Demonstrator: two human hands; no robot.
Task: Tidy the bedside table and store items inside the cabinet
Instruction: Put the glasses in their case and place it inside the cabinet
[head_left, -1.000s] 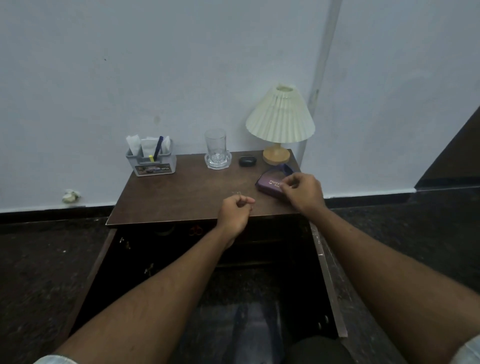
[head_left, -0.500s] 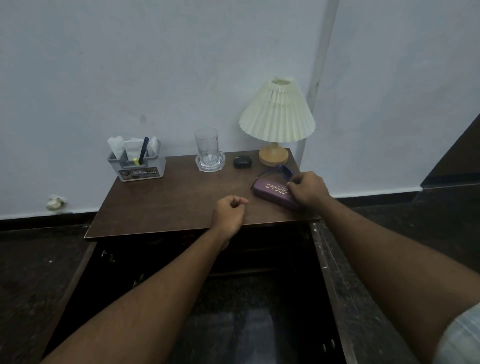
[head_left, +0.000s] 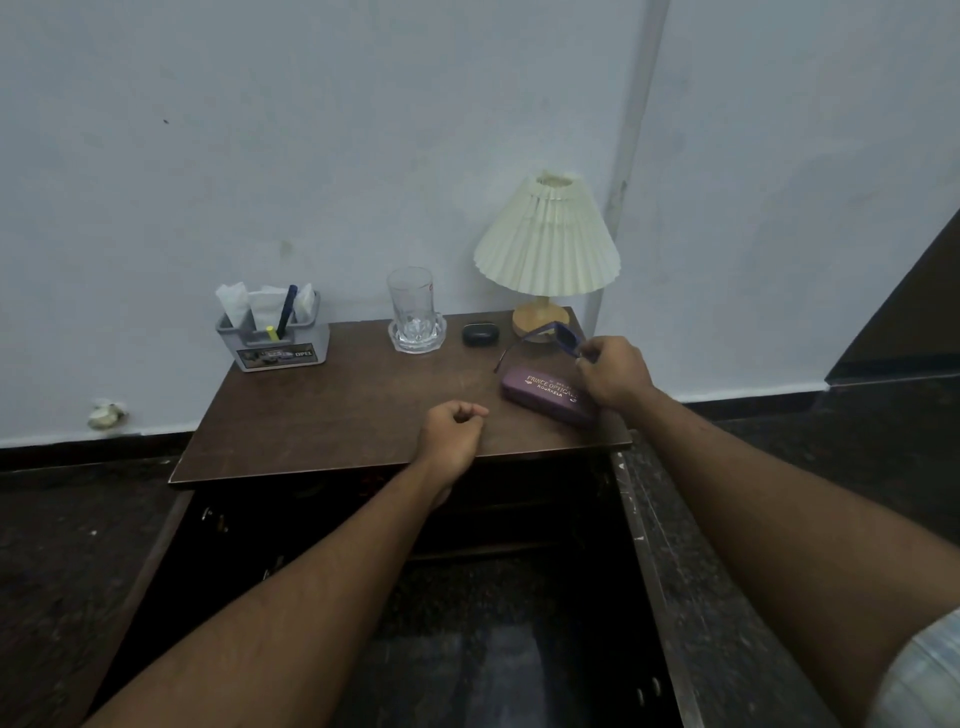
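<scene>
Right hand (head_left: 613, 370): clenched on one pair of blue glasses (head_left: 558, 335), raised just above the table's right rear
Left hand (head_left: 451, 430): fisted over the front edge; contents cannot be told
Glasses case (head_left: 548, 395): one, purple, lying flat, long axis running from left-rear to right-front
Bedside table (head_left: 332, 410): one lamp (head_left: 546, 244), one glass (head_left: 413, 306), one dark pod (head_left: 480, 334), one grey caddy (head_left: 272, 338) are counted

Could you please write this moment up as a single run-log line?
right hand: lifting blue glasses | left hand: fisted at table front | purple case: closed | cabinet: open
</scene>
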